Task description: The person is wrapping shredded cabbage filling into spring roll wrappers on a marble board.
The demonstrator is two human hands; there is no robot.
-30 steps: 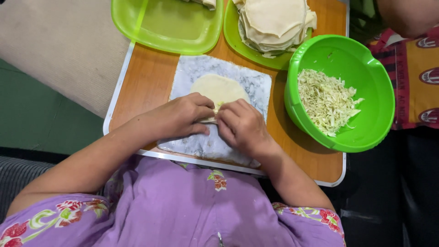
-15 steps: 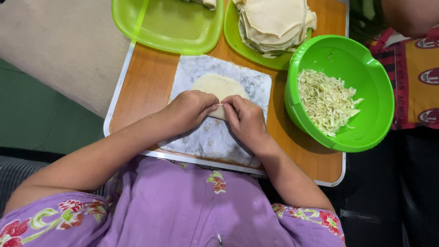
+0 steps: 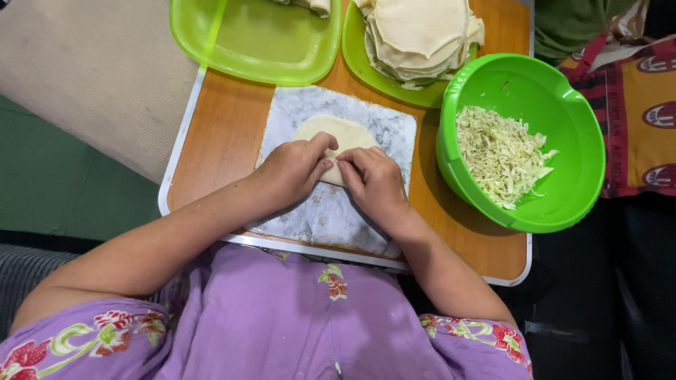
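A pale round dough wrapper (image 3: 336, 134) lies on a floured marble slab (image 3: 331, 211) in the middle of a small wooden table. My left hand (image 3: 292, 169) and my right hand (image 3: 373, 183) meet over the wrapper's near edge. Their fingertips pinch and fold that edge, and the near half of the wrapper is hidden under my fingers. What lies inside the fold cannot be seen.
A green bowl (image 3: 563, 91) of shredded cabbage (image 3: 500, 155) stands to the right. Behind the slab sit a green plate (image 3: 366, 67) stacked with wrappers (image 3: 419, 32) and a green tray (image 3: 257, 39). Another person's patterned clothing (image 3: 634, 105) is at the far right.
Both hands have moved slightly away from me along the wrapper, rolling its near edge forward. Less of the wrapper shows now.
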